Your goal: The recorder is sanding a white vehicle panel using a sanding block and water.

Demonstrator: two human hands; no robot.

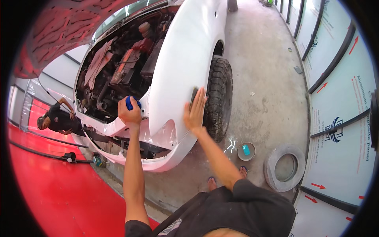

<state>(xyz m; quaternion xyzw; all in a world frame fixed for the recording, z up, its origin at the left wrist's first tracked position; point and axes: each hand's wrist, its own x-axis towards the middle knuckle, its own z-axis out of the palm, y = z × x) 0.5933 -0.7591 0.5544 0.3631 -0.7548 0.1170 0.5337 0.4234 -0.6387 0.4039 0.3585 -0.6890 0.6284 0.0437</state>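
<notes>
My left hand (129, 111) is closed around a small dark-blue object (133, 103), possibly a sponge or cloth, over the front corner of the engine bay. Its shape is mostly hidden by my fingers. On the white front fender (185, 59) of a car, my right hand (194, 111) presses a dark grey sanding pad (193, 96) flat, fingers stretched along it, just above the wheel arch. Most of the pad lies beneath the palm. The headlight opening (164, 136) gapes below, between my arms.
The raised hood (59, 35) hangs over the engine bay (122, 67). A knobbly tire (219, 98) sits under the fender. On the concrete floor are a round bowl (241, 156) holding a turquoise block (246, 150) and a grey tire-like ring (270, 166). Another person (59, 118) leans at the far left.
</notes>
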